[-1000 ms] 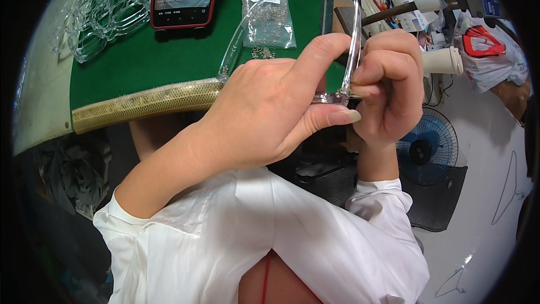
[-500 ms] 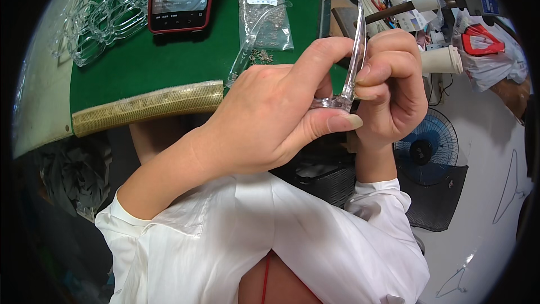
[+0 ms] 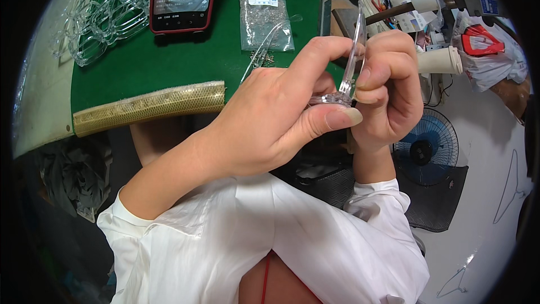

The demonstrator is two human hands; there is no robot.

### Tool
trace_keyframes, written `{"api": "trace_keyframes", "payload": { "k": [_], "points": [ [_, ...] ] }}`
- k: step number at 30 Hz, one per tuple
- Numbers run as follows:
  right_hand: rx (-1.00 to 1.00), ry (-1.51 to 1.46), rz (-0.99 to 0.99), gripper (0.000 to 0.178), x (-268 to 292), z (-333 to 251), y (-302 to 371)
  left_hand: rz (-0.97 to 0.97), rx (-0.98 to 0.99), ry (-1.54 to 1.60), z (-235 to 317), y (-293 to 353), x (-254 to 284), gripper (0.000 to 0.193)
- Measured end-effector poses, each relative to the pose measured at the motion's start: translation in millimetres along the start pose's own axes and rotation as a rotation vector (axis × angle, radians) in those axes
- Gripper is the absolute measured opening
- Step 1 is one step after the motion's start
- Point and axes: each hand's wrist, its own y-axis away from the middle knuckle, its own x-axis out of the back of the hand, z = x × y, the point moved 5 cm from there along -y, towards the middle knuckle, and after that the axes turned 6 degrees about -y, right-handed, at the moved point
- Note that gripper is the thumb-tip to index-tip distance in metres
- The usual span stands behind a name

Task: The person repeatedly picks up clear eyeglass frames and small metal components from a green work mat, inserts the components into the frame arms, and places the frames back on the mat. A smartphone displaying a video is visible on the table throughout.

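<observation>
A clear plastic eyeglass frame is held up between both hands over the near edge of the green table. My left hand grips its front, thumb below and index finger reaching toward the raised temple arm. Closed around that temple's lower part near the hinge are the fingertips of my right hand. A second clear temple arm sticks out beyond my left hand, across a clear bag of tiny metal parts. Some loose small parts lie by the bag. Most of the frame's front is hidden by my left hand.
Several clear eyeglass frames are heaped at the far left beside a red-cased phone. A gold mesh strip borders the table. At right stand a metal bench machine, a white bag and a blue fan.
The eyeglass frame has turned slightly in my hands. Its far temple arm has swung right, further over the bag, and the raised temple sits a little lower.
</observation>
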Motion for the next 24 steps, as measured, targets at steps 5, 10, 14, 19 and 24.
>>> {"api": "trace_keyframes", "payload": {
  "k": [5,10,14,19,24],
  "points": [
    [0.033,-0.019,-0.05,0.016,2,1,-1,-0.002,-0.014,0.003,0,-1,1,0.066],
    [-0.073,-0.19,0.032,0.024,4,7,1,-0.005,-0.046,-0.082,-1,-2,4,0.068],
    [-0.132,-0.256,0.035,0.032,7,11,-3,-0.03,-0.056,-0.061,0,-3,3,0.069],
    [0.072,0.01,-0.137,0.043,17,2,-15,-0.041,-0.034,0.304,6,-4,-4,0.071],
    [0.273,0.252,-0.213,0.036,15,-17,-27,-0.115,0.051,0.455,10,-3,-6,0.076]
  ]
}}
